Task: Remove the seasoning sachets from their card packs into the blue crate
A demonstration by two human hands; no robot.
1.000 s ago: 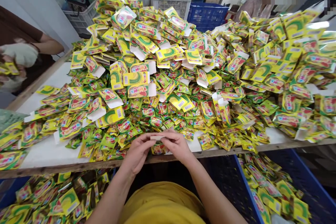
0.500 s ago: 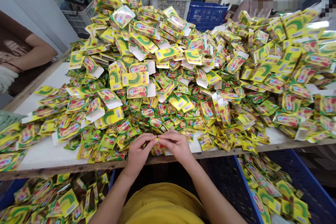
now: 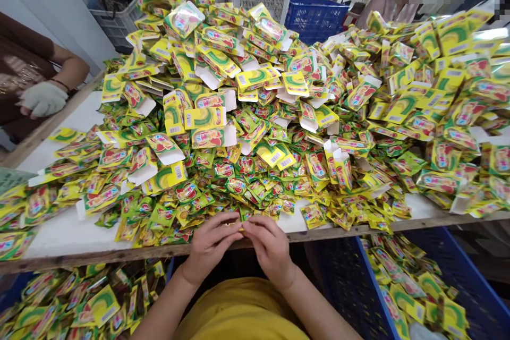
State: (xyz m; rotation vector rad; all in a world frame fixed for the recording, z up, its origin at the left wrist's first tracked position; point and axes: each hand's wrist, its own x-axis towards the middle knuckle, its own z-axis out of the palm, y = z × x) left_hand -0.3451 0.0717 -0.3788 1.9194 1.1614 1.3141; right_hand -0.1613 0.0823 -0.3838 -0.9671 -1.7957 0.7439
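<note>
My left hand (image 3: 210, 247) and my right hand (image 3: 268, 247) meet at the table's front edge (image 3: 119, 255), fingers curled and pinched together around a small yellow box (image 3: 238, 221) that is almost wholly hidden between them. Just beyond my fingertips lies a huge heap of yellow-green boxes and small sachets (image 3: 255, 117) with red print, covering nearly the whole white table top (image 3: 67, 234). Many boxes have white flaps standing open.
Blue crates (image 3: 398, 287) full of the same packs stand below the table at right and left (image 3: 79, 303). A person's gloved hand (image 3: 42, 98) rests at the left table edge. Another person (image 3: 398, 0) sits at the far right. White and blue baskets (image 3: 314, 18) stand behind.
My hands have drawn back toward me to the table edge and closed tighter over the small box. The gloved hand at left dropped, then came up again beside the table.
</note>
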